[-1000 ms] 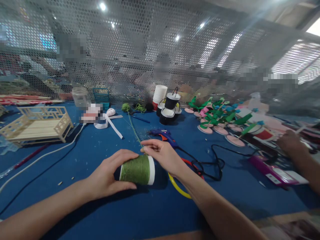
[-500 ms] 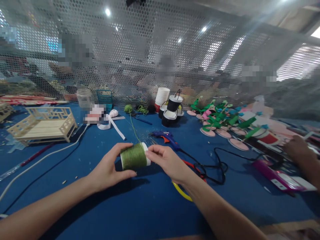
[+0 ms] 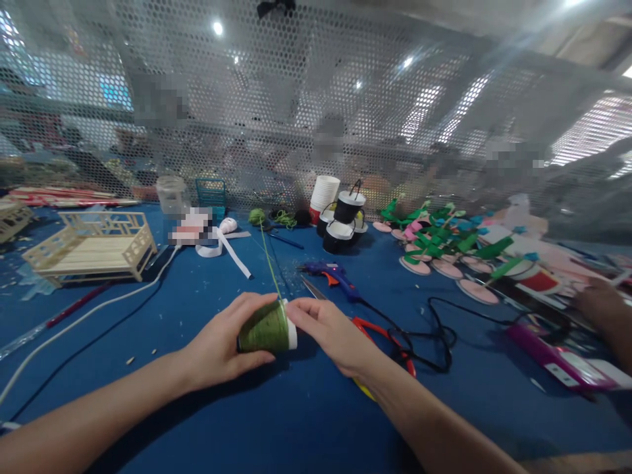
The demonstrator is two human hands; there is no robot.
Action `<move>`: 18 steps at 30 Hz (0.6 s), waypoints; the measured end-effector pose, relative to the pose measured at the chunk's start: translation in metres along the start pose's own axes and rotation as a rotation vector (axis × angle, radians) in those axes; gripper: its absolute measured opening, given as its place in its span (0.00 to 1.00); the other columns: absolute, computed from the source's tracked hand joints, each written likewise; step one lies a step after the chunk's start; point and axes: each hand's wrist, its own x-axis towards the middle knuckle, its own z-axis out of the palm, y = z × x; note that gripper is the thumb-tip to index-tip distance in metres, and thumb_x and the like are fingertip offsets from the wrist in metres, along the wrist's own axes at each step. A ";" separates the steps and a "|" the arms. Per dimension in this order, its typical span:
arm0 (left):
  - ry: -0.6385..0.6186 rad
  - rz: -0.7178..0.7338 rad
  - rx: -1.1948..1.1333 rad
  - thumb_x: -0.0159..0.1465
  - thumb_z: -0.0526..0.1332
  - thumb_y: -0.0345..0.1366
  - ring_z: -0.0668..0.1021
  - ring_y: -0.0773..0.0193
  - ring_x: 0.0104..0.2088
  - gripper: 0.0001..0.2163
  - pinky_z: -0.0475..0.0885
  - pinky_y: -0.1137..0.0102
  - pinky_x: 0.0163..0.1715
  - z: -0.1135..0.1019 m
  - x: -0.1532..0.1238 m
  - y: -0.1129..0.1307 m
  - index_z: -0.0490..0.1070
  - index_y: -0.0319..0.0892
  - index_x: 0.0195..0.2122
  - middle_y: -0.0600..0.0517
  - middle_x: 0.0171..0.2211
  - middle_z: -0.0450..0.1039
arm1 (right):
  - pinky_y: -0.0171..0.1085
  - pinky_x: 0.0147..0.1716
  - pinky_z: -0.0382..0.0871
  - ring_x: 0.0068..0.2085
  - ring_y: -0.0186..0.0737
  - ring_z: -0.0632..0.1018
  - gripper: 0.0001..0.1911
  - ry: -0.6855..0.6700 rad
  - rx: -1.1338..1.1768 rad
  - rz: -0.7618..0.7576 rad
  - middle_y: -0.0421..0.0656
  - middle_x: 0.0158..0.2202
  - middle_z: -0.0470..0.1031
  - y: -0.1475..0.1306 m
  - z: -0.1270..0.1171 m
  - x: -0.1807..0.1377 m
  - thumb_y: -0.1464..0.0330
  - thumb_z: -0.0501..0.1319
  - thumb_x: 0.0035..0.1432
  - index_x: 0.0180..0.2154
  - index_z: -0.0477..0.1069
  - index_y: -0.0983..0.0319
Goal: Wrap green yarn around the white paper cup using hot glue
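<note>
Yarn (image 3: 264, 327), matt green and faintly ridged, is wound in close turns around a cup-shaped piece (image 3: 292, 336), which is held on its side over the middle of the bench (image 3: 207, 428), toward the near edge. The wound body is seen as a short drum, and a smooth white rim is left uncovered at its right end. The left end is cupped by the left hand (image 3: 217, 345), its grip curved round the yarn with thumb below and fingers above. By the right hand (image 3: 336, 332) the white rim is pinched between thumb and forefinger; whether the strand (image 3: 269, 260) is caught in that grip as well cannot be told. The strand is stretched thin and nearly straight to a fuzzy green ball (image 3: 257, 216) near the far edge.

The bench is surfaced in deep blue, flecked with pale scraps. Beyond the right hand are laid a blue plastic glue gun (image 3: 333, 271) and pointed metal scissors (image 3: 313, 288), their red and yellow handles partly covered by the wrist. Near the far edge, white paper cups (image 3: 324, 191) are nested beside black pots (image 3: 349, 209) with thin looped handles. Toward the left edge, a slatted pale-wood miniature bed (image 3: 93, 250) is set.
</note>
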 end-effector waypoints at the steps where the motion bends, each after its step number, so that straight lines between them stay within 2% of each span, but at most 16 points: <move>1: -0.011 0.001 0.004 0.57 0.61 0.36 0.67 0.56 0.50 0.29 0.65 0.60 0.50 0.000 0.000 0.000 0.48 0.48 0.57 0.46 0.51 0.59 | 0.36 0.32 0.62 0.30 0.34 0.68 0.16 0.052 -0.021 -0.006 0.40 0.27 0.68 0.002 -0.001 0.002 0.57 0.55 0.53 0.28 0.66 0.64; 4: -0.019 -0.012 0.022 0.56 0.62 0.35 0.67 0.55 0.51 0.30 0.65 0.59 0.50 0.001 -0.002 0.001 0.48 0.48 0.57 0.46 0.51 0.58 | 0.39 0.36 0.63 0.35 0.38 0.70 0.18 0.182 -0.152 -0.084 0.43 0.32 0.70 0.007 -0.005 0.007 0.54 0.53 0.54 0.33 0.66 0.64; 7: -0.045 -0.021 0.028 0.56 0.62 0.35 0.66 0.55 0.51 0.32 0.65 0.58 0.50 0.001 -0.002 0.001 0.46 0.49 0.58 0.46 0.51 0.56 | 0.41 0.41 0.62 0.39 0.41 0.70 0.23 0.103 -0.252 -0.141 0.45 0.35 0.71 0.007 -0.005 0.008 0.52 0.47 0.57 0.35 0.68 0.63; 10: -0.100 0.001 0.015 0.56 0.61 0.34 0.66 0.54 0.52 0.33 0.65 0.57 0.51 0.001 -0.003 0.002 0.43 0.50 0.59 0.45 0.52 0.55 | 0.41 0.44 0.62 0.42 0.41 0.72 0.27 0.004 -0.190 -0.120 0.45 0.37 0.73 0.000 -0.001 0.007 0.50 0.43 0.58 0.36 0.71 0.63; 14: -0.120 0.023 0.033 0.56 0.61 0.35 0.66 0.53 0.51 0.32 0.66 0.57 0.50 0.001 -0.003 0.002 0.46 0.48 0.59 0.44 0.51 0.56 | 0.39 0.46 0.61 0.44 0.41 0.72 0.31 -0.001 -0.128 -0.076 0.44 0.39 0.75 -0.009 0.002 0.004 0.47 0.42 0.57 0.36 0.73 0.62; 18: -0.103 0.039 0.048 0.56 0.62 0.36 0.67 0.54 0.50 0.31 0.67 0.59 0.49 0.002 -0.002 0.002 0.48 0.46 0.58 0.44 0.49 0.57 | 0.39 0.47 0.61 0.45 0.41 0.72 0.31 -0.014 -0.197 -0.122 0.45 0.40 0.74 -0.008 0.003 0.003 0.46 0.42 0.56 0.37 0.72 0.61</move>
